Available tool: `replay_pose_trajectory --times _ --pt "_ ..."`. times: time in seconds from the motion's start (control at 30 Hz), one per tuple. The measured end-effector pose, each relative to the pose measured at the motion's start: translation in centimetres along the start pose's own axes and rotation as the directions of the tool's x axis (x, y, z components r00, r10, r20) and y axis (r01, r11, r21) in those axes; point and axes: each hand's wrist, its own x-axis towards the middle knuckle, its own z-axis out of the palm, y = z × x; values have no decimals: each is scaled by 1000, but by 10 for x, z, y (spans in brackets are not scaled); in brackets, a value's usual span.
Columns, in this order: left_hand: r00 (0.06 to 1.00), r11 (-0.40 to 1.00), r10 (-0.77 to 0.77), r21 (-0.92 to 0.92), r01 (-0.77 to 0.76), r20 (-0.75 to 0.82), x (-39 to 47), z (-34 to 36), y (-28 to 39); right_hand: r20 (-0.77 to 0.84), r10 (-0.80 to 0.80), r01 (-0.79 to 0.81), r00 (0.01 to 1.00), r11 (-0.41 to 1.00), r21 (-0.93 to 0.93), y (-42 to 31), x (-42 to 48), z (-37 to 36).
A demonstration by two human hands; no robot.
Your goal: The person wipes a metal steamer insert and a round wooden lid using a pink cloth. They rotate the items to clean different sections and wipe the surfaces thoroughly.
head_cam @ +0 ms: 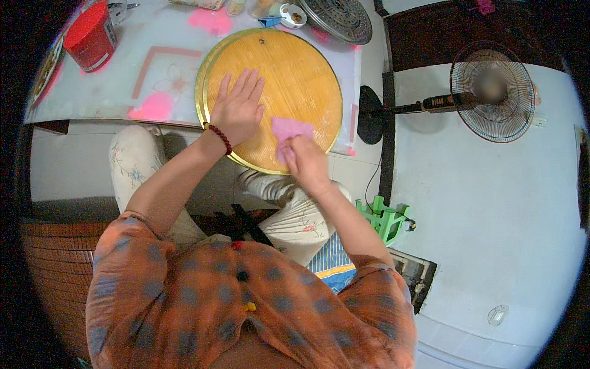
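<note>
A round wooden board (295,78) with a yellow-green rim lies on the table before me, its near edge jutting out over my knees. A second rim along its left side suggests another round board underneath. My left hand (238,108) rests on the left part of the board, palm down with fingers apart, holding nothing. Around that wrist is a dark red bead bracelet (220,137). My right hand (306,161) grips a pink cloth (292,129) against the lower right of the board. Wet-looking streaks show on the wood near the cloth.
The table (124,101) has a whitish cover. On it stand a red tub (90,37), a plate of food (48,74), a small white dish (292,16) and a round perforated metal tray (339,20). Rightward are a pedestal fan (491,90) and a green plastic stool (385,219).
</note>
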Motion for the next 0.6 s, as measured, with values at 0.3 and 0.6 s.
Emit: replay_pose_trajectory --times 0.3,0.6 --pt "994 998 70 14 -69 -86 2 -6 8 -395 388 -441 833 896 -50 126 93 -10" --pt "1000 994 18 109 -18 1 1 -7 5 3 58 -58 998 998 2 -21 -10 5"
